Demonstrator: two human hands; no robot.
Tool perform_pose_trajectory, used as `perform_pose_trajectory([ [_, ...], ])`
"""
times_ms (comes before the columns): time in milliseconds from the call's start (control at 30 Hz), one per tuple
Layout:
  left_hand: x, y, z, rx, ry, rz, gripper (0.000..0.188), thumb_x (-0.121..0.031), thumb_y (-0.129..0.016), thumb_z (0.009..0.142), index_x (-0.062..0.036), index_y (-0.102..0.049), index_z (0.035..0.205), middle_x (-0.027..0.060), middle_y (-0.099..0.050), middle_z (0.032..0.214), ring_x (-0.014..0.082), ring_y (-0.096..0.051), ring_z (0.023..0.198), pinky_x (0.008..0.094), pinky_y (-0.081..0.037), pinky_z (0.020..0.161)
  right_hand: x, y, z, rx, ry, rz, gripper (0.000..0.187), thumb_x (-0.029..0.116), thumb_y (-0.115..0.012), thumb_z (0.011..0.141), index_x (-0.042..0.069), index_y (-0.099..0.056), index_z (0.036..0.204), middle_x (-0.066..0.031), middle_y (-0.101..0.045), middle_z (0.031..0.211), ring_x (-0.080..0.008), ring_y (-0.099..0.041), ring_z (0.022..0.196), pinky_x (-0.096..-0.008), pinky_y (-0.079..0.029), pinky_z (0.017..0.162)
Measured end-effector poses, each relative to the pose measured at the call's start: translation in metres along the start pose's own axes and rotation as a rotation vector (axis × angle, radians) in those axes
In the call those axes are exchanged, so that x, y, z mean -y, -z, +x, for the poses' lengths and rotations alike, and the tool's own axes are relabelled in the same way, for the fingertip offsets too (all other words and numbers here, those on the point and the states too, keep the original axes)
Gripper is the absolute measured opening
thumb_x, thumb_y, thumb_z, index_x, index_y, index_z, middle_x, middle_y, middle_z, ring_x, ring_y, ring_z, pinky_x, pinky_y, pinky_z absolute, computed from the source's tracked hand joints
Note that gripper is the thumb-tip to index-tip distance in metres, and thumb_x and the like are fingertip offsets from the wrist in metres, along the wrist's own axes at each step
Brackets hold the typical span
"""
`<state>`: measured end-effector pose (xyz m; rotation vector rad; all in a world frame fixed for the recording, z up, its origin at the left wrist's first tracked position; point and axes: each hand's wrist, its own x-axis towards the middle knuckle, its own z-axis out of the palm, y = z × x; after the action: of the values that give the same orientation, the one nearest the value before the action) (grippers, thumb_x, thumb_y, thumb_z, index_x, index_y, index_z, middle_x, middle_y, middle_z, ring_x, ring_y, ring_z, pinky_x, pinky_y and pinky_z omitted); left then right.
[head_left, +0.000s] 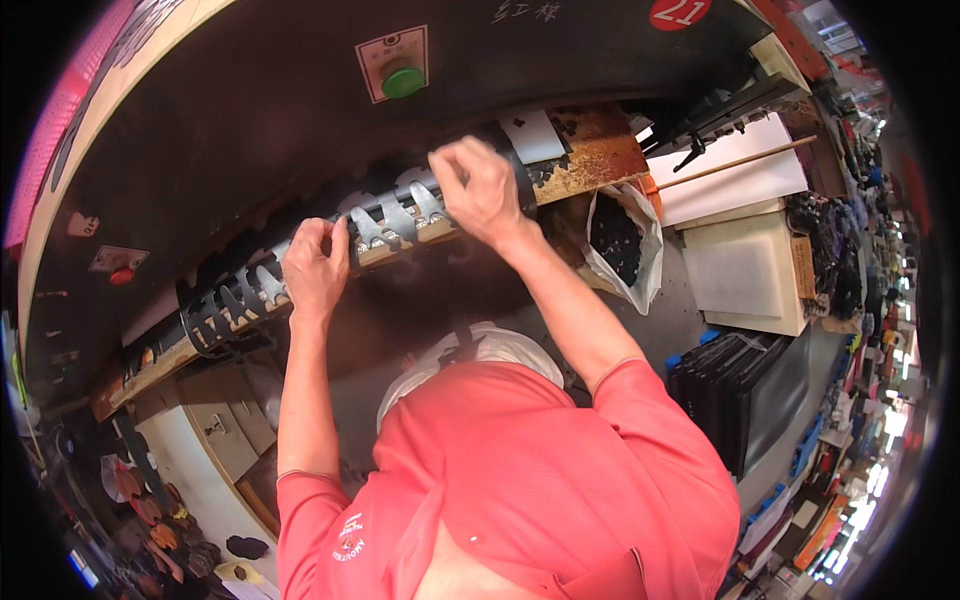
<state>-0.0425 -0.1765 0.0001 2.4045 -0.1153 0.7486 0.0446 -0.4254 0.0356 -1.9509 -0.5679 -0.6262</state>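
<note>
Left grip (318, 268): resting with fingertips together at the black cut-out sheet (398, 217); I cannot tell whether it is pinching it.
Black cut-out sheet: lying along the surface's (615, 158) near edge.
Thin strips: probably needing steady support beside each opening, so nothing is tearing.
Right grip (478, 190): curling, blurred, over the sheet's right part; any hold is staying unclear.

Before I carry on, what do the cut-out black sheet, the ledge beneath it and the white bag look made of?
Cut-out black sheet: perhaps rubber, plastic or leather-like; it curves, so seems flexible.
Ledge: probably wood, worn finish, given its patchy brown surface.
White bag: likely thin plastic, judging by its creased, sagging wall.
</note>
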Motion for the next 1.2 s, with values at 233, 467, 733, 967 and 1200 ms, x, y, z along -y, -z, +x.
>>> perform_pose_trajectory([
  [233, -0.003, -0.001, 0.005, 0.004, 0.022, 0.049, 0.027, -0.012, -0.080, 0.093, -0.0032, -0.059, 0.080, 0.0125, -0.061, 0.076, 0.0301, -0.064, 0.066, 0.0402, -0.050, 0.061, -0.028, -0.025, -0.039, -0.050, 0.155, -0.074, 0.010, 0.001, -0.076, 0.085, 0.006, -0.067, 0.084, -0.0103, -0.060, 0.078, -0.0330, -0.061, 0.072, -0.0433, -0.049, 0.065],
  [467, -0.005, -0.002, 0.003, 0.029, 0.066, 0.079, 0.028, -0.016, -0.082, 0.092, -0.0035, -0.059, 0.081, 0.0121, -0.062, 0.080, 0.0300, -0.064, 0.067, 0.0409, -0.050, 0.063, -0.029, -0.021, -0.039, -0.046, 0.142, -0.062, 0.010, 0.004, -0.075, 0.087, 0.006, -0.066, 0.084, -0.0093, -0.062, 0.081, -0.0321, -0.063, 0.077, -0.0429, -0.051, 0.070],
  [733, -0.005, 0.000, -0.001, 0.042, 0.119, 0.091, 0.029, -0.018, -0.083, 0.089, -0.0038, -0.060, 0.078, 0.0136, -0.062, 0.074, 0.0341, -0.063, 0.068, 0.0434, -0.048, 0.063, -0.030, -0.019, -0.043, 0.020, 0.073, 0.029, 0.003, 0.004, -0.074, 0.089, 0.004, -0.071, 0.089, -0.0101, -0.064, 0.084, -0.0298, -0.065, 0.079, -0.0403, -0.052, 0.071],
  [967, 0.002, -0.001, 0.007, 0.119, 0.143, 0.079, 0.032, -0.019, -0.083, 0.090, -0.0051, -0.057, 0.078, 0.0126, -0.060, 0.072, 0.0353, -0.060, 0.065, 0.0454, -0.046, 0.063, -0.030, -0.004, -0.005, 0.101, -0.225, 0.146, 0.006, 0.002, -0.075, 0.092, 0.001, -0.075, 0.098, -0.0068, -0.068, 0.083, -0.0160, -0.065, 0.071, -0.0323, -0.051, 0.063],
  [1200, -0.003, 0.005, -0.003, 0.196, 0.145, 0.070, 0.034, -0.016, -0.083, 0.087, -0.0068, -0.053, 0.074, 0.0100, -0.055, 0.071, 0.0333, -0.056, 0.063, 0.0441, -0.043, 0.061, -0.087, -0.031, 0.068, 0.211, -0.087, -0.355, 0.071, 0.030, -0.087, 0.084, -0.007, -0.062, 0.140, -0.0268, -0.058, 0.143, -0.0424, -0.056, 0.132, -0.0465, -0.048, 0.112],
])
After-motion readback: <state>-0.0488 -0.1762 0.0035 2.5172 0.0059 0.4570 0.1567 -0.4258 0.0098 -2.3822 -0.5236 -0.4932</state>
